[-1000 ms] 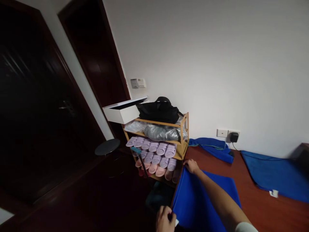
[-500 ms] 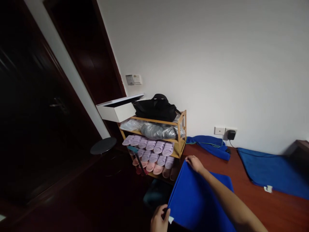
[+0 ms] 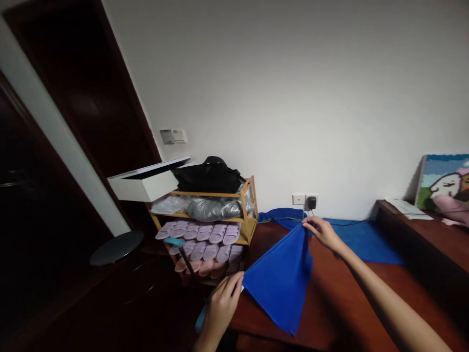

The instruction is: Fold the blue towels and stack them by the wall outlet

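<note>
since the earlier frame the right hand (image 3: 323,231) has lifted its corner of the bright blue cloth towel (image 3: 281,278) up and to the right, and the view has swung right, bringing a cartoon rug picture (image 3: 443,182) into sight. left hand (image 3: 223,305) pinches the near-left corner, right hand pinches the far top corner, both clenched on fabric. towel now hangs taut between them as a slanted triangle, its low point drooping to the dark red wooden table (image 3: 366,303). bamboo shoe rack with lilac slippers (image 3: 212,220) stands just beside the table.
</note>
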### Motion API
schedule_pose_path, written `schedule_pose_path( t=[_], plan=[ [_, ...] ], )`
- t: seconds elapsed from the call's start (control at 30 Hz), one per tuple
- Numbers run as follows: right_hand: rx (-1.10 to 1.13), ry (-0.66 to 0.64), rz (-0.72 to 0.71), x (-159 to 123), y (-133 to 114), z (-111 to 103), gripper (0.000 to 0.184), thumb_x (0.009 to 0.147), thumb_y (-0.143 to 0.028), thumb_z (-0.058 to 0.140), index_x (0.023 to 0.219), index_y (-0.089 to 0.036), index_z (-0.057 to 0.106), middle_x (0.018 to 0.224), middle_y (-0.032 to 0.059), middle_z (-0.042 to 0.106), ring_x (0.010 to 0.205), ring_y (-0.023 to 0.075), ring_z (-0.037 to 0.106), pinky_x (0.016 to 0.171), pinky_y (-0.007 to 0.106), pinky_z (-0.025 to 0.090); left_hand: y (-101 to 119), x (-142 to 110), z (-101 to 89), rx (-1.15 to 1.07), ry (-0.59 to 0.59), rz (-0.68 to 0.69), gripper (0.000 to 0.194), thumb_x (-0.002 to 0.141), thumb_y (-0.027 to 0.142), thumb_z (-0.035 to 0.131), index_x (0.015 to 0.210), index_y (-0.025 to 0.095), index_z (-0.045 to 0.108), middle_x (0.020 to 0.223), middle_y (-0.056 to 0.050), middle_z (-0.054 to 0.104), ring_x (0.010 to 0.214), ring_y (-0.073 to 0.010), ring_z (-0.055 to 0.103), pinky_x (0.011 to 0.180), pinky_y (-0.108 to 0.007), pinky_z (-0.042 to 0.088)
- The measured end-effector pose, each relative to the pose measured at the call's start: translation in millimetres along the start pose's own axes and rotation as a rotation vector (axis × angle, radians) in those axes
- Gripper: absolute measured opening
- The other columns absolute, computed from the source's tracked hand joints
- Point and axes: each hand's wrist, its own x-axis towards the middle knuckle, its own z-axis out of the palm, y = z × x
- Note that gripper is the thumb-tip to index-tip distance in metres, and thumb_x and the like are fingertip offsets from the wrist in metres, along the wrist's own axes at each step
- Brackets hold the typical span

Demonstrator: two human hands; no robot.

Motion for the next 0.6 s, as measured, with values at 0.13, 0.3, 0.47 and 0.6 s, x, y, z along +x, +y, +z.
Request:
schedule_pose_path(
  t=[0.13,0.3,0.47,0.6],
  plan=[
    [0.018,0.163,0.048,-15,-15,-57,0.042,0.093,-0.062,0.059,0.101,-0.023,0.073,0.101,0.0071,0.077,0.092,0.0236,0.07,0.085,0.036,0.056,42,61,-40.2,-0.156,0.093,0.156,0.022,0.102,0.025,0.053,0.112,0.026,0.072,0.102,-0.001,0.081,0.092,-0.0168,0.077,0.087,-0.026,0.062],
    [-0.027,0.286,0.072,-33,-35,-103,0.046,0.091,-0.066,0.06,0.099,-0.023,0.074,0.1,0.0066,0.078,0.088,0.0225,0.07,0.081,0.035,0.056,77,97,-58.4,-0.291,0.109,0.117,0.015,0.098,0.026,0.061,0.105,0.026,0.074,0.102,0.0,0.081,0.094,-0.017,0.076,0.09,-0.027,0.059],
    [-0.114,0.309,0.068,-43,-43,-129,0.049,0.091,-0.068,0.058,0.098,-0.023,0.074,0.096,0.0065,0.077,0.081,0.0204,0.067,0.072,0.032,0.054,90,102,-48.3,-0.425,0.045,0.018,0.016,0.098,0.031,0.06,0.102,0.025,0.074,0.101,-0.002,0.079,0.095,-0.0187,0.075,0.087,-0.028,0.058],
    [-0.169,0.299,0.077,-48,-39,-137,0.051,0.091,-0.07,0.055,0.098,-0.022,0.073,0.093,0.0057,0.076,0.076,0.0189,0.065,0.068,0.031,0.052,100,104,-41.8,-0.545,-0.084,0.0,0.02,0.099,0.031,0.056,0.094,0.024,0.074,0.096,-0.003,0.078,0.092,-0.018,0.073,0.084,-0.028,0.057]
  ],
)
